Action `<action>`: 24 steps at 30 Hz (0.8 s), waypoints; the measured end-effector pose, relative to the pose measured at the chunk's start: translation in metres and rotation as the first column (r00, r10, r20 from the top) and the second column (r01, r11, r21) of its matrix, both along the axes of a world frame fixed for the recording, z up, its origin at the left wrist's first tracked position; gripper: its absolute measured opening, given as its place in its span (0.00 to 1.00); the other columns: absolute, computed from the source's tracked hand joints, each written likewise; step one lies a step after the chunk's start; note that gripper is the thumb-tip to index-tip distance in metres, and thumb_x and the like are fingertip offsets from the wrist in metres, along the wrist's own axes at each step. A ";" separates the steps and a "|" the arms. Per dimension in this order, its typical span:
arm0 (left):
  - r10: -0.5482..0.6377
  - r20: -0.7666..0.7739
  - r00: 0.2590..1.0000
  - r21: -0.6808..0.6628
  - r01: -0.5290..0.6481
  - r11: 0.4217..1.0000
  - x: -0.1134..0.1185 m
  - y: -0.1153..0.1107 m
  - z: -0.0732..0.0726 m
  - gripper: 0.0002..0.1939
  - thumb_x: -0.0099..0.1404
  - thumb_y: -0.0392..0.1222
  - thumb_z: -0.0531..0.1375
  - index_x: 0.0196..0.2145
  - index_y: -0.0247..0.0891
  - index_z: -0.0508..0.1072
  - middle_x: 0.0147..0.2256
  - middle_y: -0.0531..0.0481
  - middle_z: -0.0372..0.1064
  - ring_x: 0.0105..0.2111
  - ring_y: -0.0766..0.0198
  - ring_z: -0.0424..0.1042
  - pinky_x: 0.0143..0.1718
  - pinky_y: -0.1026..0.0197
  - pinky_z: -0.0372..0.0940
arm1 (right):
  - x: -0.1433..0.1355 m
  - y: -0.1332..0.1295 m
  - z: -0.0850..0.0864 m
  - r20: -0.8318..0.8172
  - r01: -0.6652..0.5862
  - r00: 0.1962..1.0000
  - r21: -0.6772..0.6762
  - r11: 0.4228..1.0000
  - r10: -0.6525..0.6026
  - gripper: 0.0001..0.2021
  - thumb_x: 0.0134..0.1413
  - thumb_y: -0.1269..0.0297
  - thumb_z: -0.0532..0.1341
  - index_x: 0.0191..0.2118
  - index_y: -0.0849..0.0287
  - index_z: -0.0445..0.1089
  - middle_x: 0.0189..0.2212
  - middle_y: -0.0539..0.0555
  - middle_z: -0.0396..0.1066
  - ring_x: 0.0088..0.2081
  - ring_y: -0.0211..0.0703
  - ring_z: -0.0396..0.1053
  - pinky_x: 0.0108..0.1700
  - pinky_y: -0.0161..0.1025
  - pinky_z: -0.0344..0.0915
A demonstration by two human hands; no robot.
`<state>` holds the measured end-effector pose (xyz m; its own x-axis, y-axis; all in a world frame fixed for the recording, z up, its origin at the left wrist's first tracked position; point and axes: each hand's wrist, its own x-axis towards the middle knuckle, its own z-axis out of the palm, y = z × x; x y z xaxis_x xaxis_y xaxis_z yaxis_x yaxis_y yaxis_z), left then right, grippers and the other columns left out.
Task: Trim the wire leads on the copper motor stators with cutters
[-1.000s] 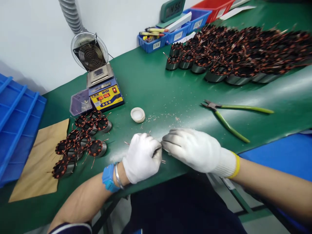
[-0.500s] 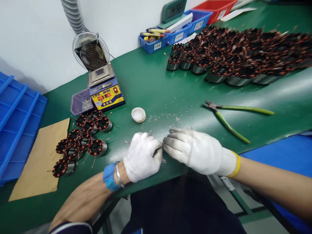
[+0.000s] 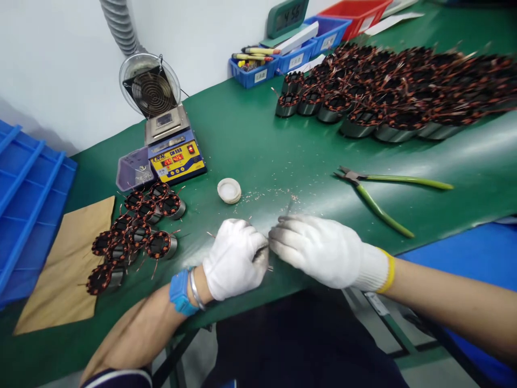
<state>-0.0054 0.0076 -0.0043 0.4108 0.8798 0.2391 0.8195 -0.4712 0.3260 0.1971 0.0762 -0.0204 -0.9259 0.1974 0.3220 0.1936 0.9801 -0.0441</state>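
My left hand (image 3: pixel 237 260), in a white glove, is curled over something dark near the table's front edge. Fine wire ends stick out beside it, but most of the held piece is hidden. My right hand (image 3: pixel 317 249), in a white glove with a yellow cuff, has its fingers pressed together against the left fingertips; whatever it grips is covered. Just behind the hands lie scattered copper wire bits (image 3: pixel 278 195) and a small round white dish (image 3: pixel 229 191). Green-handled cutters (image 3: pixel 375 202) lie with handles spread, right of my hands.
Wound copper coil cores (image 3: pixel 160 244) stand at the left by brown cardboard (image 3: pixel 68 258). A yellow-blue solder pot (image 3: pixel 177 160) and fan stand behind them. Many more cores (image 3: pixel 398 121) fill the back right, near blue bins (image 3: pixel 254 74) and a clock (image 3: pixel 286 19).
Both hands stay almost in place, still together. The digits on the solder pot's display differ. The view has shifted very slightly.
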 end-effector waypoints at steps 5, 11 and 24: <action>-0.169 -0.031 0.985 -0.056 0.167 0.984 -0.001 0.001 0.002 0.09 0.64 0.34 0.56 0.26 0.40 0.70 0.27 0.49 0.71 0.33 0.60 0.70 0.47 0.53 0.66 | 0.006 0.003 0.016 0.082 0.019 0.997 -0.382 0.924 0.013 0.09 0.59 0.68 0.55 0.34 0.56 0.73 0.30 0.55 0.75 0.29 0.45 0.69 0.31 0.41 0.61; -0.276 0.199 0.940 -0.029 0.287 0.958 -0.002 -0.001 0.009 0.04 0.57 0.34 0.57 0.27 0.42 0.68 0.27 0.51 0.73 0.37 0.59 0.76 0.55 0.49 0.66 | 0.020 0.022 0.027 0.294 0.347 0.935 -0.666 0.660 -0.195 0.07 0.56 0.65 0.58 0.35 0.54 0.75 0.31 0.51 0.77 0.30 0.44 0.73 0.31 0.38 0.63; 0.238 0.055 0.970 0.146 -0.244 0.959 0.012 -0.004 -0.003 0.01 0.61 0.38 0.60 0.32 0.40 0.71 0.33 0.45 0.74 0.39 0.53 0.73 0.49 0.46 0.68 | -0.004 0.028 -0.003 0.062 0.124 0.991 -0.039 0.992 -0.121 0.09 0.58 0.70 0.57 0.40 0.59 0.74 0.36 0.58 0.77 0.34 0.45 0.70 0.36 0.40 0.61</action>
